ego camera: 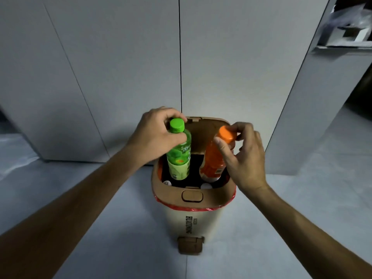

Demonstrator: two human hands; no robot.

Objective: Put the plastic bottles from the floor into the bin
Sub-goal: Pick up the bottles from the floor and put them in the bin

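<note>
With the left hand (156, 133) grasping the green-capped plastic bottle (179, 156) and the right hand (244, 152) pinching the orange plastic bottle (216, 160) by its cap, both half inside the open beige pedal bin (193, 198), the next move appears to call for loosening the fingers.

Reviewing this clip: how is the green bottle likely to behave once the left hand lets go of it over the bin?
The green bottle hangs upright from the left hand, pinched near its cap, so it probably drops straight into the bin. It looks full of liquid, so it is likely heavy and stiff. Being round, it may tip and roll against bottles already inside.
</note>
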